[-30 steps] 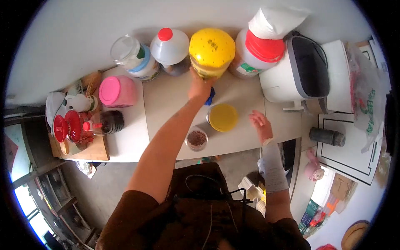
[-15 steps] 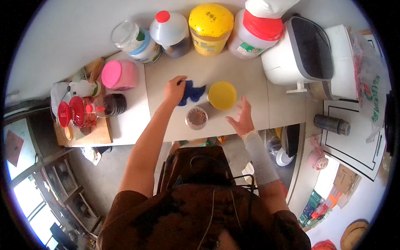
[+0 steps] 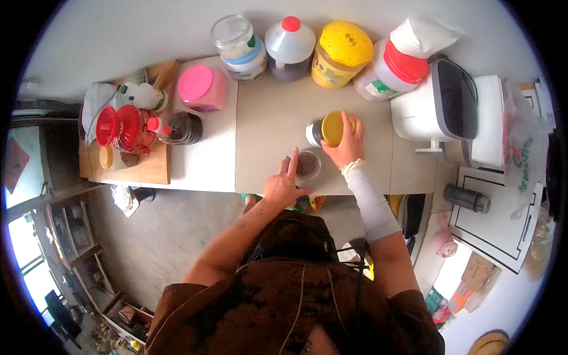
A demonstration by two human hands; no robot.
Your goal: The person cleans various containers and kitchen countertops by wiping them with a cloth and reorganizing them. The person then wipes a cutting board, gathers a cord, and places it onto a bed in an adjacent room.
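Note:
My right hand (image 3: 346,144) wraps its fingers around a jar with a yellow lid (image 3: 333,129). That jar is tilted, so its dark and white side shows at the left. My left hand (image 3: 284,186) is beside a small clear jar (image 3: 318,173) with brown granules in it, index finger extended along its left side and thumb near its lower edge. A bit of blue cloth (image 3: 288,161) shows at the left fingers; most of it is hidden by the hand.
Along the wall stand a red-capped jug (image 3: 290,50), a yellow-lidded tub (image 3: 341,56), a red-lidded tub (image 3: 384,74) and a white appliance (image 3: 414,106). To the left are a pink tub (image 3: 203,89), a dark bottle (image 3: 183,128) and a wooden board (image 3: 157,168).
My right hand has taken hold of the yellow-lidded jar and tilted it. My left hand has moved towards me to the small jar, and the blue cloth no longer lies spread on the table.

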